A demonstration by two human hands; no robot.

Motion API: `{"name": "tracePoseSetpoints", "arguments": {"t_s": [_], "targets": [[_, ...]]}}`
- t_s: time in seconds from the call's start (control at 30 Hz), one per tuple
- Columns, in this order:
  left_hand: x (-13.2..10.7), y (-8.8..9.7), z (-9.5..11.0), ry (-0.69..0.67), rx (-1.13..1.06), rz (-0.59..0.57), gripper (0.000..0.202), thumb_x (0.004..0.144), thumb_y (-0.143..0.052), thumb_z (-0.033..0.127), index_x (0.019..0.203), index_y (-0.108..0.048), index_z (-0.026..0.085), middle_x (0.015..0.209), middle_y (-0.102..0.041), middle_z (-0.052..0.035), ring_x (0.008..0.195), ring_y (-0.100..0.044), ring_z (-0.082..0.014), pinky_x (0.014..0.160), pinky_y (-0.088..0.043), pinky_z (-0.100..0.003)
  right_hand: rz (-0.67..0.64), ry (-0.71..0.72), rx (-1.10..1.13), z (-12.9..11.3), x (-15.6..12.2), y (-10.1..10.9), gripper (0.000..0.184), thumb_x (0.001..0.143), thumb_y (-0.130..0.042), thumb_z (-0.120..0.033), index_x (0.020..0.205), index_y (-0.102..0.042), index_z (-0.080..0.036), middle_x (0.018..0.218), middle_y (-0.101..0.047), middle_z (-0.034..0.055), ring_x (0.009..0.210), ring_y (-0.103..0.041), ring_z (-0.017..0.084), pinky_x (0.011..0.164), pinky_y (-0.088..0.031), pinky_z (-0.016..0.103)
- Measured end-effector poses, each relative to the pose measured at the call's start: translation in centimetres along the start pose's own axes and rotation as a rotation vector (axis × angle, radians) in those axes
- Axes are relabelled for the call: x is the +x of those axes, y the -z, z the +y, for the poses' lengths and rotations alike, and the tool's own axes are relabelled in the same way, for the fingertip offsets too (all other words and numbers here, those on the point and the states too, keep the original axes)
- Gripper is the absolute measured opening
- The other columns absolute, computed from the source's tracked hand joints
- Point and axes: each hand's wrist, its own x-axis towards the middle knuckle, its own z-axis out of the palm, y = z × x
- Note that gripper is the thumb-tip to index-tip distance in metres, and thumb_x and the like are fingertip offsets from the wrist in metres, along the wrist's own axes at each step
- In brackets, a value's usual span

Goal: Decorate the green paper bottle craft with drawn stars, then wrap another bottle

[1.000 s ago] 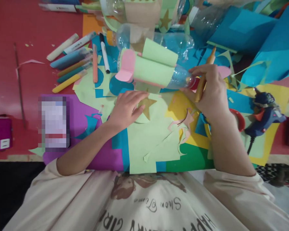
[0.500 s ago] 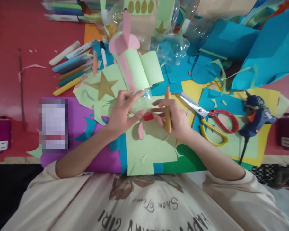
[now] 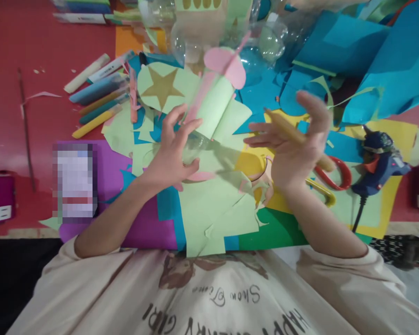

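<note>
A clear plastic bottle is slanting away from me just ahead of my left hand, wearing a smooth, curved green paper sleeve, a long pink strip and rounded pink pieces at its far end. That hand is curving half open around the near end; with the blur, I can't quite tell whether it is touching. My right hand is holding a slim tan marker by the thumb, fingers fanning wide, apart from the bottle.
</note>
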Motion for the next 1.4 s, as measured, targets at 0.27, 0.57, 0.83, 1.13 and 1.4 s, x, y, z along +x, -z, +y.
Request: {"name": "tracePoseSetpoints", "arguments": {"t_s": [0.27, 0.57, 0.83, 1.13, 1.4], "targets": [[0.8, 3.4, -2.6, -0.11, -0.02, -0.091, 0.061, 0.086, -0.061, 0.059, 0.137, -0.045, 0.03, 0.144, -0.036, -0.0099, 0.134, -0.039, -0.0342, 0.114, -0.036, -0.057, -0.024, 0.081, -0.058, 0.8, 1.7, 0.3, 0.042, 0.094, -0.025, -0.056, 0.101, -0.057, -0.03, 0.107, -0.066, 0.0069, 0.114, -0.064, 0.026, 0.1, -0.047, 0.049], [1.0, 3.7, -2.4, 0.038, 0.225, -0.061, 0.055, 0.097, -0.042, 0.055, 0.145, -0.037, 0.029, 0.139, -0.054, -0.0058, 0.127, -0.052, -0.0274, 0.105, -0.046, -0.049, -0.189, -0.094, -0.052, 1.0, 1.5, 0.5, 0.045, 0.087, -0.034, -0.063, 0.091, -0.063, -0.028, 0.11, -0.062, 0.0058, 0.108, -0.062, 0.025, 0.085, -0.055, 0.042], [0.5, 2.4, -2.9, -0.054, 0.268, 0.182, 0.042, 0.098, -0.046, 0.042, 0.137, -0.046, 0.027, 0.143, -0.049, -0.0088, 0.131, -0.047, -0.0256, 0.114, -0.032, -0.052, -0.16, -0.263, 0.219, -0.7, 1.1, 0.2, 0.039, 0.083, -0.047, -0.055, 0.088, -0.07, -0.024, 0.078, -0.072, 0.0046, 0.073, -0.07, 0.021, 0.062, -0.053, 0.033], [-0.8, 0.0, 0.9, 0.015, 0.003, 0.017, 0.046, 0.103, -0.027, 0.042, 0.138, -0.046, 0.02, 0.092, -0.066, -0.0041, 0.085, -0.065, -0.0157, 0.079, -0.052, -0.026, -0.226, -0.399, 0.248, -0.9, 1.7, 0.6, 0.046, 0.077, -0.044, -0.067, 0.086, -0.064, -0.027, 0.076, -0.074, 0.0043, 0.065, -0.069, 0.023, 0.051, -0.051, 0.034], [-1.0, -0.9, 1.7, 0.172, -0.436, -0.083, 0.046, 0.099, -0.041, 0.048, 0.138, -0.049, 0.025, 0.117, -0.065, -0.0068, 0.085, -0.065, -0.0132, 0.074, -0.054, -0.024, -0.297, -0.463, 0.258, -0.7, 2.1, 0.5, 0.041, 0.074, -0.05, -0.063, 0.084, -0.064, -0.025, 0.078, -0.074, 0.006, 0.069, -0.07, 0.025, 0.049, -0.05, 0.033]]}}
